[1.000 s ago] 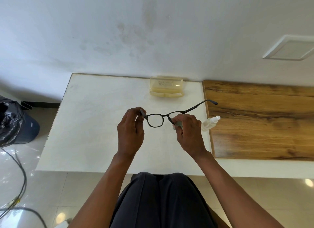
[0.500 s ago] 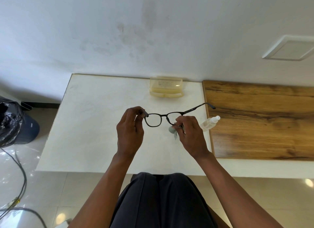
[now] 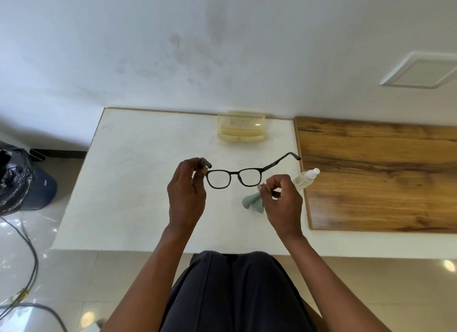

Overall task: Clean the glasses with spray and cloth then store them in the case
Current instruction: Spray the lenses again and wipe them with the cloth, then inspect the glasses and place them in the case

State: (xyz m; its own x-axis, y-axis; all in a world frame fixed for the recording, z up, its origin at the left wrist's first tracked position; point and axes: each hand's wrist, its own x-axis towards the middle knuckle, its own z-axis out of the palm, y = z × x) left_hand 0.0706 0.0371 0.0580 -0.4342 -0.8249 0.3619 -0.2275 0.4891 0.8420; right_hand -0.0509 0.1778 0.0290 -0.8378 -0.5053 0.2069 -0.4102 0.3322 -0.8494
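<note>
Bright, even daylight, source apparently upper left, though not in view; soft faint shadows under hands (image 3: pixel 188 195) on white table (image 3: pixel 128 183); glossy floor tiles (image 3: pixel 371 282) carry round glare spots; wide-angle bending of table edges and wall (image 3: pixel 222 47); centre sharp, corners slightly soft.

Matt black glasses (image 3: pixel 233 178); translucent yellow plastic case (image 3: pixel 241 129); grained wood board (image 3: pixel 380 173).

Black glasses (image 3: pixel 233 178) held aloft; cloth (image 3: pixel 252 202) dangling; case (image 3: pixel 241 130) open.
</note>
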